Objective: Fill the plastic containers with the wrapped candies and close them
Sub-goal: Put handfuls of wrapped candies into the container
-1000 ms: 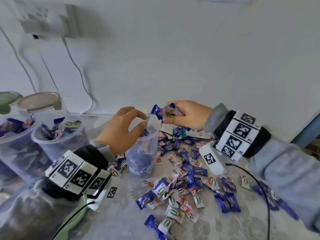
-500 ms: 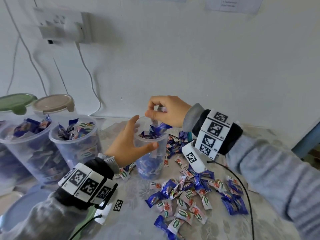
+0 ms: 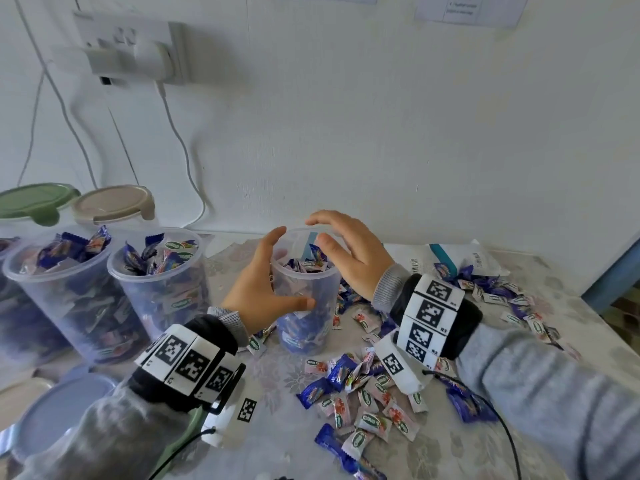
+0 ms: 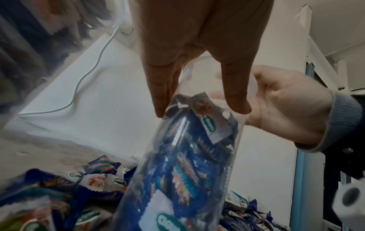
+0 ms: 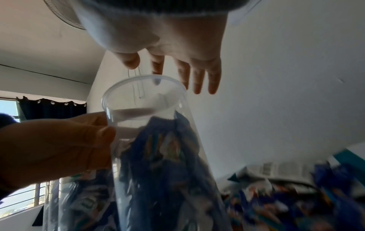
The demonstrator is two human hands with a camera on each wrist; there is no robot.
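Nearest the camera: a round pale-blue plastic lid (image 3: 59, 414) lies flat at the table's lower left edge, partly behind the left grey sleeve (image 3: 104, 441).

Loose wrapped candies, blue and white foil (image 3: 360, 403), lie scattered on the floral-patterned tablecloth (image 3: 277, 386) in front of and to the right of the centre cup.

Centre: a tall clear plastic container (image 3: 304, 299) stands upright on the cloth, open at the top, filled with wrapped candies to a little below its rim.

Left hand (image 3: 263, 292): wrapped round the container's left side, thumb on the near wall and fingers on the far side, grasping it. The left wrist view shows the fingers (image 4: 164, 87) lying against the clear wall.

Right hand (image 3: 349, 251): above and just right of the container's rim, fingers spread and relaxed, holding nothing. The right wrist view shows the fingertips (image 5: 197, 84) extended over the rim, apart from it.

Left of centre: two wider clear tubs, the nearer-centre one (image 3: 159, 285) and the left one (image 3: 65, 299), both open and heaped with wrapped candies, standing side by side.

Farther back: a green lid (image 3: 31, 202) and a beige lid (image 3: 110, 202) rest near the wall behind the tubs. A white printed packet with a teal stripe (image 3: 457, 258) lies at the rear right.

On the wall: a white socket with plug (image 3: 135, 50) and white cable (image 3: 183, 140) hanging down.
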